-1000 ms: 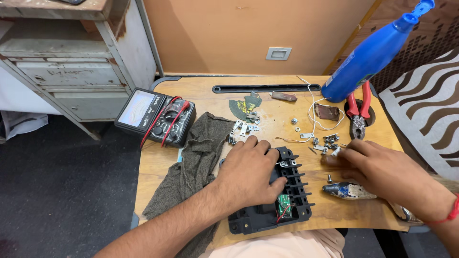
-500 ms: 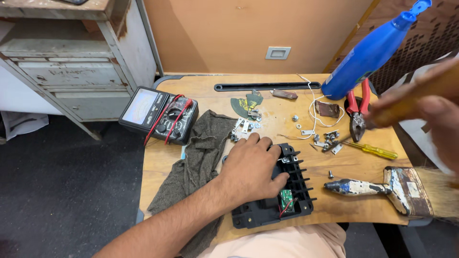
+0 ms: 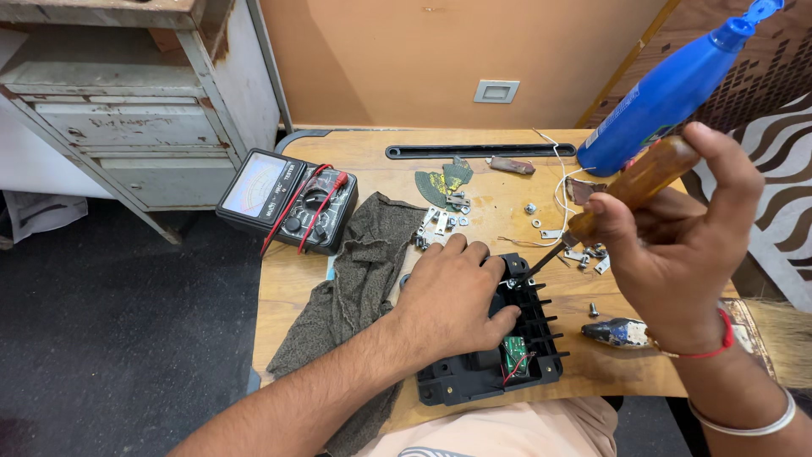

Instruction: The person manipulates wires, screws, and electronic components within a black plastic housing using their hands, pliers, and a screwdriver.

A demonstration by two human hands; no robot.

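Left hand point(image 3: 452, 296) lies palm down on the black plastic housing point(image 3: 495, 355), fingers spread flat and pressing on its upper left part; nothing is clasped in it. The housing sits at the near edge of the wooden table point(image 3: 372, 161), at 6 o'clock of the tabletop, with a small green circuit board point(image 3: 513, 351) and red wires showing in its open cavity.

Right hand point(image 3: 685, 245) is raised above the table at 3 o'clock, fingers wrapped tight around the brown wooden handle of a screwdriver point(image 3: 630, 186). The shaft slants down toward 8 o'clock; its tip meets the housing's upper edge just beside the left fingertips.

A grey cloth point(image 3: 355, 288) lies at 9 o'clock of the housing, partly under the left forearm. A black analog multimeter point(image 3: 288, 199) with red leads rests at 10 o'clock of the tabletop. Small metal brackets and screws point(image 3: 444, 220) are scattered at 12 o'clock of the housing. A blue bottle point(image 3: 668, 93) stands tilted at 2 o'clock, behind the right hand. 1 loose screw point(image 3: 593, 310) lies at 3 o'clock of the housing, near a dark paint-stained tool handle point(image 3: 617, 332).
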